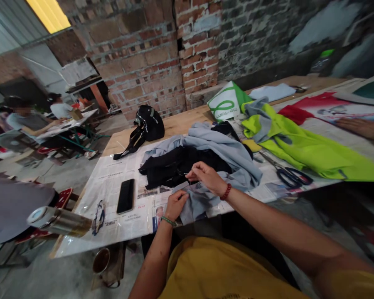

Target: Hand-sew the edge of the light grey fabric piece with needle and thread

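A grey garment (pixel 205 195) lies bunched at the table's near edge, with black cloth (pixel 165 166) spread over its middle. My left hand (pixel 175 204) is closed in a pinch on the grey cloth near the front edge. Just right of it and a little higher, my right hand (pixel 207 177) pinches a thin, needle-like thing, too small to make out clearly. The right fingertips are over the border of the black and grey cloth. A black phone (pixel 126 196) rests to the left of my left hand.
Newspaper under clear plastic covers the table (pixel 110 166). Scissors (pixel 293 176) and a yellow-green garment (pixel 302 145) lie right; a black cap (pixel 151 123) and a green-white bag (pixel 227 101) sit behind. A steel flask (pixel 59 220) stands left, near glasses (pixel 99 216). Another person's hand (pixel 358 126) rests far right.
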`<state>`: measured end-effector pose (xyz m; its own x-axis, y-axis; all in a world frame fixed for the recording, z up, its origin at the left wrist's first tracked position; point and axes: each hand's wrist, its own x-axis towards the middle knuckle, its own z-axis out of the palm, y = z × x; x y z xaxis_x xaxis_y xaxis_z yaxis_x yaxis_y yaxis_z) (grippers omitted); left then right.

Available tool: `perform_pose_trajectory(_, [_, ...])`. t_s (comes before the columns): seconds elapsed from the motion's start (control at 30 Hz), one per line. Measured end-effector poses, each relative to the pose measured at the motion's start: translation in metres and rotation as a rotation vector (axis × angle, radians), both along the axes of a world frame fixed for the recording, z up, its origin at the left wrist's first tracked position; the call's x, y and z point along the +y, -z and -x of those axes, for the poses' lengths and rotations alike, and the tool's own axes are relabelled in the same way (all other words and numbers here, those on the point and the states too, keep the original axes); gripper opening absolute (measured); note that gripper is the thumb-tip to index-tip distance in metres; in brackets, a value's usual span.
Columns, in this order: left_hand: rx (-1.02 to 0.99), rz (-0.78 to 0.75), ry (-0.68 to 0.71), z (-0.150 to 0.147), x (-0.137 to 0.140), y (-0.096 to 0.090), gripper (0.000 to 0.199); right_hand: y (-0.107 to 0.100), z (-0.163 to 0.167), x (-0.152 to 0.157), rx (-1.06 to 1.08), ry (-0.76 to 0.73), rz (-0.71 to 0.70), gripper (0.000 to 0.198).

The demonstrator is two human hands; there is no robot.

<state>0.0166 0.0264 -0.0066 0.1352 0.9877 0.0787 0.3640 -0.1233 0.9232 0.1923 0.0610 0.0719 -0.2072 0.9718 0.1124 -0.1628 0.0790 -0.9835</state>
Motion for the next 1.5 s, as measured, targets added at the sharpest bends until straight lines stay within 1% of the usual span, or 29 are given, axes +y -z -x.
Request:
perform_pose_trajectory(0.07, [0.016,-0.004,-0.012,0.0,0.0,0.002,0.024,-0.005,-0.017,0.013,-0.255,0.159,-0.245,0.015])
perform_pose_trajectory(0.13, [0.019,-0.008,-0.015,0.0,0.0,0.004,0.025,-0.013,-0.038,0.024,-0.48,0.245,-0.454,0.015])
perform_pose_trajectory(0.2, [0.018,-0.008,-0.014,0.0,0.0,0.004,0.026,-0.021,-0.058,0.03,-0.619,0.296,-0.577,0.016])
perform_pose_trajectory(0.27, [0.02,-0.004,-0.017,-0.001,-0.001,0.002,0.026,-0.028,-0.073,0.03,-0.689,0.359,-0.627,0.018])
perform_pose_trajectory(0.37, [0.025,-0.002,-0.022,-0.002,-0.003,-0.002,0.026,-0.032,-0.086,0.023,-0.712,0.46,-0.618,0.02])
perform_pose_trajectory(0.43, [0.029,-0.005,-0.025,-0.003,-0.004,-0.003,0.025,-0.032,-0.091,0.015,-0.699,0.487,-0.601,0.021])
perform_pose_trajectory(0.53, [0.045,-0.014,-0.033,-0.003,-0.004,-0.003,0.026,-0.027,-0.097,0.005,-0.663,0.502,-0.588,0.021])
perform_pose_trajectory(0.63, [0.064,-0.019,-0.028,-0.004,-0.005,-0.006,0.027,-0.016,-0.105,-0.002,-0.599,0.527,-0.54,0.02])
perform_pose_trajectory(0.73, [0.115,-0.005,0.008,-0.006,-0.01,-0.014,0.029,0.006,-0.113,-0.006,-0.514,0.527,-0.429,0.018])
perform_pose_trajectory(0.83, [0.209,-0.002,0.002,-0.009,-0.023,-0.022,0.034,0.037,-0.118,-0.011,-0.465,0.511,-0.305,0.017])
perform_pose_trajectory(0.93, [0.323,0.001,-0.036,-0.009,-0.044,-0.024,0.044,0.068,-0.119,-0.015,-0.459,0.524,-0.262,0.016])
perform_pose_trajectory(1.03, [0.415,0.067,-0.08,-0.003,-0.062,-0.021,0.052,0.087,-0.12,-0.018,-0.463,0.541,-0.246,0.014])
perform_pose_trajectory(1.1, [0.472,0.106,-0.099,0.002,-0.068,-0.019,0.053,0.092,-0.121,-0.019,-0.468,0.55,-0.246,0.013])
perform_pose_trajectory(1.2, [0.546,0.117,-0.096,0.009,-0.071,-0.016,0.04,0.091,-0.122,-0.022,-0.477,0.558,-0.259,0.011])
perform_pose_trajectory(1.3, [0.526,0.104,-0.095,0.013,-0.07,-0.013,0.031,0.09,-0.122,-0.025,-0.485,0.563,-0.267,0.013])
perform_pose_trajectory(1.5, [0.357,0.067,-0.14,0.017,-0.076,-0.003,0.044,0.093,-0.12,-0.025,-0.5,0.57,-0.264,0.015])
